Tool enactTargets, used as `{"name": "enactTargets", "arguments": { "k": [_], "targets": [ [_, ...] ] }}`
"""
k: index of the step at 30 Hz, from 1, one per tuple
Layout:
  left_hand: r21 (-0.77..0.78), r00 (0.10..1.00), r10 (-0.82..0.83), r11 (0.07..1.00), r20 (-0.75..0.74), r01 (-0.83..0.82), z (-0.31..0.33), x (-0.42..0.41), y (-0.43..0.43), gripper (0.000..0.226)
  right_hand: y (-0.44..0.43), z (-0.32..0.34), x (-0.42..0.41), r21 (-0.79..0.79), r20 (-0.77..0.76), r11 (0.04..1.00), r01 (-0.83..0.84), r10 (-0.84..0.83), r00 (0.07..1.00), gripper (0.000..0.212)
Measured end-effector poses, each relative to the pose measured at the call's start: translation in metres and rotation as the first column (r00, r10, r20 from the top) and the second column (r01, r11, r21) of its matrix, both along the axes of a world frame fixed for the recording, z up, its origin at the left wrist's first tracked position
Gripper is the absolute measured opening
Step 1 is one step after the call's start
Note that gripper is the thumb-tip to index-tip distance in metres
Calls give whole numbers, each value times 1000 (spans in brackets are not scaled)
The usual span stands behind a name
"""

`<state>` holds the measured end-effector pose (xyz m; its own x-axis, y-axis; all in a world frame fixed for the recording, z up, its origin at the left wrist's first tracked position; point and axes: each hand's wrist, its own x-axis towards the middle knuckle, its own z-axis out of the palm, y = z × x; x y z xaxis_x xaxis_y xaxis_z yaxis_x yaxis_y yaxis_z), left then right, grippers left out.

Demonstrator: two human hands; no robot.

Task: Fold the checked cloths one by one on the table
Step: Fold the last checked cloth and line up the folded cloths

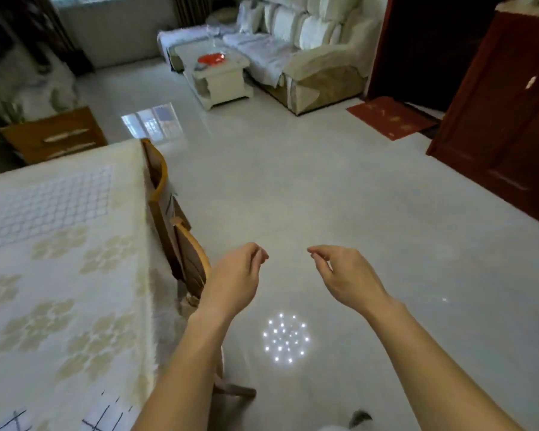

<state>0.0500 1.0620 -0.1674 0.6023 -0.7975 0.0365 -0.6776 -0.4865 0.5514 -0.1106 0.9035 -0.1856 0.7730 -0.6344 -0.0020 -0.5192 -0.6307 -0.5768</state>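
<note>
Checked cloths (106, 415), white with dark grid lines, show only as two corners at the bottom edge, at about 7 o'clock. They lie on the near end of the table, and the frame cuts off the rest of them. Pale glossy floor (339, 188) fills the middle and the 3 to 5 o'clock side. The table (75, 275) takes the 8 to 9 o'clock side under a cream cover with flower shapes and a pale lattice patch toward 10 o'clock. A dark red wooden cabinet (511, 135) stands at 2 o'clock and a cream sofa (318, 57) at 12 to 1 o'clock. Two wooden chairs (159, 188) are pushed against the table's right edge, one behind the other. A white coffee table (221, 79) sits just beside the sofa at 12 o'clock. A red mat (392, 118) lies on the floor at 1 o'clock, and a yellow-brown drawer unit (53, 135) stands at 10 o'clock beyond the table. Both bare forearms reach out over the floor. The left hand (234, 275) at 6 o'clock and the right hand (346, 272) toward 5 o'clock hang with fingers loosely curled, tips near the thumbs, holding nothing, well apart from the cloths. A round cluster of light spots (285, 337) glints on the floor between the wrists
</note>
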Motion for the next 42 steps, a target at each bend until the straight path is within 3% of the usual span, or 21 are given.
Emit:
{"name": "enactTargets", "arguments": {
  "k": [5, 9, 14, 20, 23, 25, 30, 37, 42],
  "targets": [
    [-88, 967, 254, 963, 1, -253, 27, 13, -35, 26, -69, 36, 46, -13, 26, 977, -213, 213, 977, 31],
    [-31, 917, 397, 918, 45, -396, 32, 28, -41, 21, -98, 48, 100, -46, 109, 934, -355, 358, 927, 27],
    [-24, 868, 496, 868, 9, -496, 25, 73, -65, 20, -117, 40, 166, -116, 28, 838, -533, 539, 842, 28],
    [-76, 909, 418, 906, -11, -417, 30, 164, -152, 21, -206, 59, 249, -217, -83, 824, -524, 519, 851, 24],
    [-96, 902, 423, 905, 82, -415, 48, 221, -184, 23, -239, 79, 314, -245, -12, 865, -439, 449, 893, 24],
    [-77, 888, 445, 896, 114, -438, 47, 247, -188, 23, -241, 77, 344, -211, -17, 854, -475, 483, 875, 25],
    [22, 834, 538, 838, 123, -545, 20, 296, -173, 22, -231, 41, 411, -158, -172, 704, -692, 671, 722, 31],
    [23, 584, 804, 586, 109, -810, 20, 366, -163, 18, -239, 24, 571, -88, 23, 567, -819, 823, 567, 29],
    [82, 504, 860, 498, 83, -863, 39, 412, -205, 21, -251, 16, 652, -22, 24, 364, -931, 931, 364, 26]
  ]
}}
